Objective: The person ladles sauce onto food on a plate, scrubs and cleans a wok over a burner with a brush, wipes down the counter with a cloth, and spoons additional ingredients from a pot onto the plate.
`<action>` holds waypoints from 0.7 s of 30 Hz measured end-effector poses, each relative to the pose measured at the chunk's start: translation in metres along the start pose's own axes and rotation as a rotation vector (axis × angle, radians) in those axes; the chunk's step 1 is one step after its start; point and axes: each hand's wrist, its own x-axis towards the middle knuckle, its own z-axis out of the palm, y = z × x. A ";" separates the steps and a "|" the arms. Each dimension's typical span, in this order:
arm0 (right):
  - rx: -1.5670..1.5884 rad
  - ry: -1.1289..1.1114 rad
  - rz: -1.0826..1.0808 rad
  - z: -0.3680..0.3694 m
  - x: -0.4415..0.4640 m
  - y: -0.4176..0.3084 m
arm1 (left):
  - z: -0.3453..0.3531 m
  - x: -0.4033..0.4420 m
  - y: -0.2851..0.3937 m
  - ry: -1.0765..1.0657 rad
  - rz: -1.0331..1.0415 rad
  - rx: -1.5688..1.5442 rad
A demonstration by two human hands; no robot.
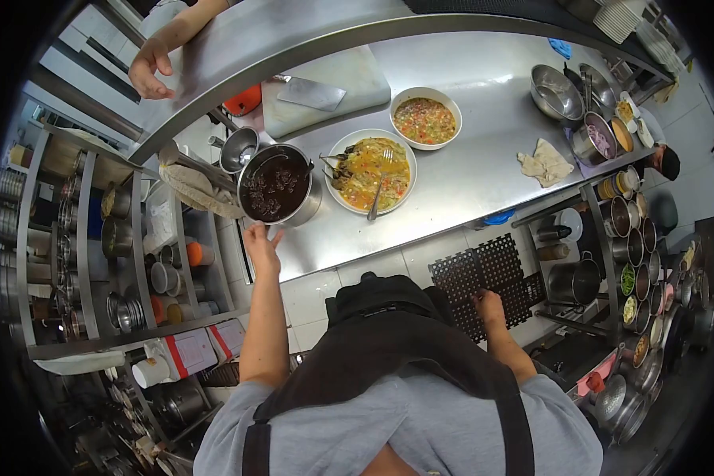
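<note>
My left hand (pixel 262 247) is at the table's front edge, its fingers apart, right beside a metal pot (pixel 308 208) of dark liquid with dark pieces in it. I cannot tell whether the fingertips touch the pot. My right hand (pixel 490 306) hangs low over the floor with its fingers curled in, and nothing shows in it. Right of the pot stands a white plate (pixel 341 147) of yellow egg mixture with dark stemmed pieces and a fork (pixel 379 190) resting across it. Behind that is a white bowl (pixel 425 116) of chopped vegetables in liquid.
A cleaver (pixel 313 94) lies on a cutting board (pixel 357 75). Another person's hand (pixel 151 70) hangs at the upper left. A cloth (pixel 546 163) and metal bowls (pixel 554 91) are on the right. Black mats (pixel 480 274) cover part of the floor; shelves (pixel 95 262) stand left.
</note>
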 end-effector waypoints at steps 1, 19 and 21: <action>0.023 0.016 0.003 -0.001 0.000 0.005 | 0.000 -0.009 -0.007 0.021 0.005 0.012; 0.185 0.190 0.402 0.003 -0.059 0.132 | 0.092 -0.113 -0.052 -0.296 0.117 0.515; 0.219 0.208 0.464 0.002 -0.089 0.133 | 0.127 -0.127 -0.046 -0.397 0.120 0.449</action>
